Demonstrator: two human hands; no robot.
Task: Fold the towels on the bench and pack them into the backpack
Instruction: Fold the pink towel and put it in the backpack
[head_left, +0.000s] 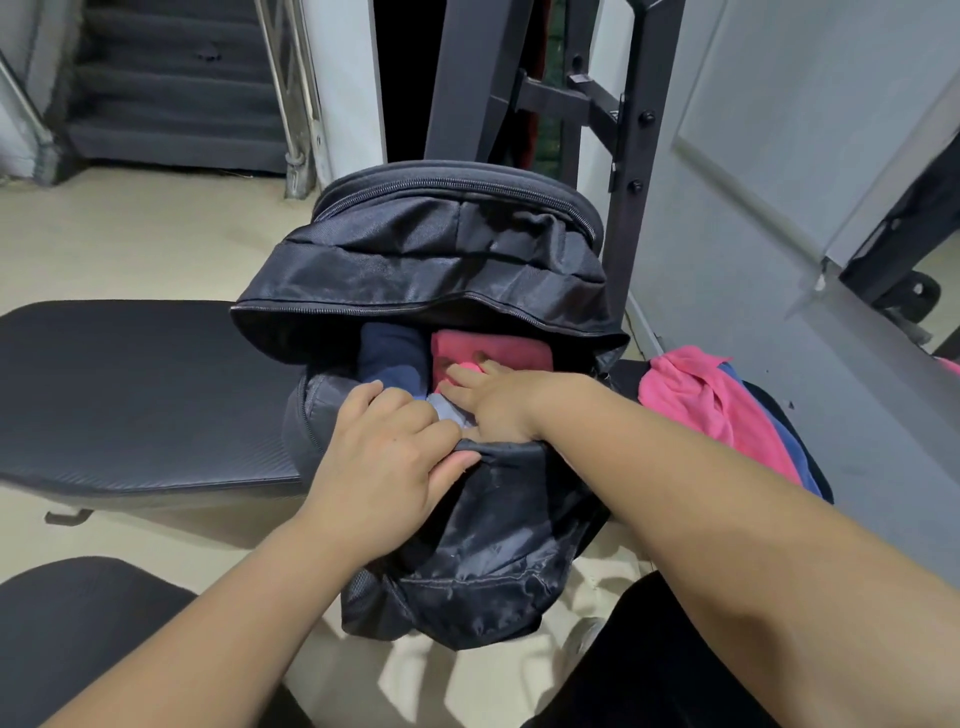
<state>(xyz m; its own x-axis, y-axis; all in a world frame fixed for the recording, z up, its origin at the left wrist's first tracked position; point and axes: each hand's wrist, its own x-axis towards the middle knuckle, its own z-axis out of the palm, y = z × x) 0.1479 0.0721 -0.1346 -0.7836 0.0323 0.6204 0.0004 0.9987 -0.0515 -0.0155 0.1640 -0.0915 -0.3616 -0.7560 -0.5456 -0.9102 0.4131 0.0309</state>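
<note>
A black backpack (467, 260) lies open on the bench (130, 389), its flap thrown back. Inside sit a folded dark blue towel (389, 353) and a folded pink towel (498, 348). My left hand (384, 467) grips the near rim of the opening, thumb curled over the black fabric. My right hand (488, 400) reaches into the bag with straight fingers pressing on the pink towel, over a pale blue towel (447, 408). Loose pink (711, 405) and blue (795, 447) towels lie heaped on the bench to the right.
A black metal rack frame (628, 156) stands behind the backpack. A grey wall (779, 234) runs along the right. Grey stairs (171, 104) rise at the far left beyond beige floor (130, 239). My dark-clothed knees show at the bottom.
</note>
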